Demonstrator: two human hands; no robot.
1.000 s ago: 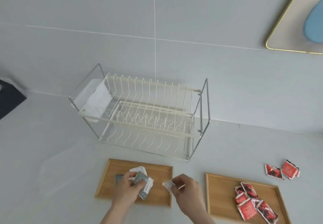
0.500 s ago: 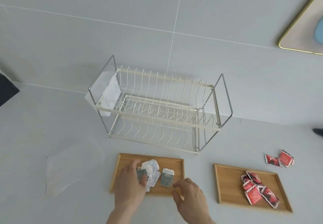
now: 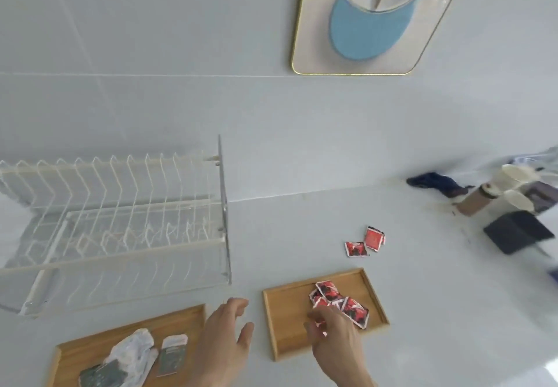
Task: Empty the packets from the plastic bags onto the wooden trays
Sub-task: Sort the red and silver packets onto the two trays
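Observation:
Two wooden trays lie on the grey counter. The left tray holds several grey-green packets and a crumpled white wrapper. The right tray holds several red packets. Two more red packets lie loose on the counter behind it. My left hand hovers between the trays, fingers spread, holding nothing. My right hand reaches over the right tray, its fingertips touching the red packets; whether it grips one is unclear. No plastic bag is visible.
A white wire dish rack stands at the left behind the left tray. Cups, a dark box and a dark cloth crowd the far right. A gold-framed picture hangs on the wall.
The view has swung right. My right hand left the left tray and moved onto the red packets on the right tray. My left hand lifted off the grey packets and opened.

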